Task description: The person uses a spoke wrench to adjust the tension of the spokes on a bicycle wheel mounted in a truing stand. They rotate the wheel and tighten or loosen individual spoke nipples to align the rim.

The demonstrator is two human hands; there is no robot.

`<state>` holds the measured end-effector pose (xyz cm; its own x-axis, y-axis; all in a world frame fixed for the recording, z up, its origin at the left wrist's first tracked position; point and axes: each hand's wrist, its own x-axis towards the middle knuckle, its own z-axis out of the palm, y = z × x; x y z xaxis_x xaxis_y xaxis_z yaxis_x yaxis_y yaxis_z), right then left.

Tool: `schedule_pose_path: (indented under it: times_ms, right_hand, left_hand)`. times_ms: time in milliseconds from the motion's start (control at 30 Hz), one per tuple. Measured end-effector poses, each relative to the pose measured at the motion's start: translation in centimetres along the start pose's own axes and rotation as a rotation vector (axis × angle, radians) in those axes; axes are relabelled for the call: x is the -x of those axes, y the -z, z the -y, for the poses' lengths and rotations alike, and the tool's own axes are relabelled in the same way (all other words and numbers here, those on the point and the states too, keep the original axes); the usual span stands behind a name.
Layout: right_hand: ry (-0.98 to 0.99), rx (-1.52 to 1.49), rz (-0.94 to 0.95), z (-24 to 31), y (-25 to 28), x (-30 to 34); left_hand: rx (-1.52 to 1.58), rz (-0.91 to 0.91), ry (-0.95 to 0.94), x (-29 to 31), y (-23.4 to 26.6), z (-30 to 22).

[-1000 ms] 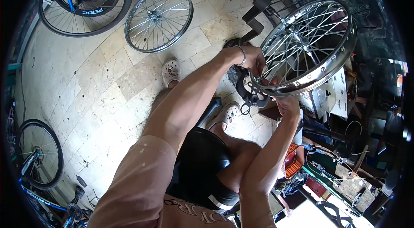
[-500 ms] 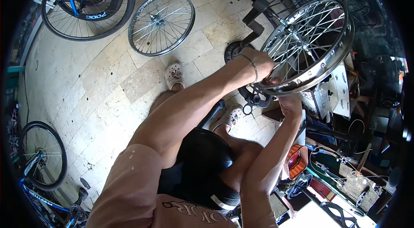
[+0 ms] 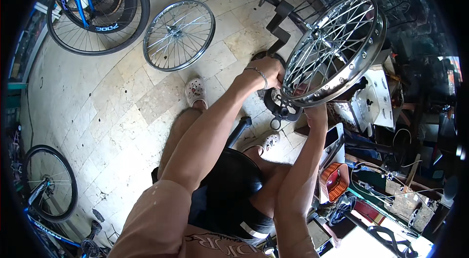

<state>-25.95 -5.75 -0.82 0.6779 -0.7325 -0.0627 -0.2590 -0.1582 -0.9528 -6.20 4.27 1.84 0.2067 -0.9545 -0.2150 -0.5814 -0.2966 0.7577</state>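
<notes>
A spoked bicycle wheel [image 3: 370, 58] with a shiny chrome rim and no tyre is held on a dark metal stand [image 3: 278, 27], tilted, at the right. My left hand [image 3: 268, 71], with a bracelet at the wrist, is closed at the rim's left edge. Its fingertips are hidden, and I cannot make out what is in them. From below, my right hand [image 3: 315, 113] reaches up to the rim's near edge. Its fingers wrap round the rim, showing partly between the spokes. Below the wheel is the stand's dark lower part [image 3: 282, 108] with a ring.
Another bare wheel [image 3: 179, 36] lies on the tiled floor [image 3: 132, 106]. A bicycle wheel with a black tyre [image 3: 139, 26] stands at the far left, a blue bicycle [image 3: 46, 228] at the near left. An orange basket [image 3: 334, 182] and a cluttered bench [image 3: 400, 199] are at the right.
My left hand has drawn back leftward from over the spokes to the rim's outer edge. My right hand stays at the rim. The whole view has shifted slightly.
</notes>
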Motion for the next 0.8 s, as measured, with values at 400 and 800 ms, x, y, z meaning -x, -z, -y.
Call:
schedule_pose_path:
  times_ms: [400, 800]
  right_hand:
    - [-0.196, -0.160, 0.036, 1.0, 0.2, 0.5]
    - [-0.233, -0.107, -0.063, 1.1, 0.0, 1.2]
  left_hand:
    - [0.210, 0.339, -0.231, -4.4, -0.5, 3.6]
    - [0.288, 0.411, -0.220, -6.7, -1.6, 3.0]
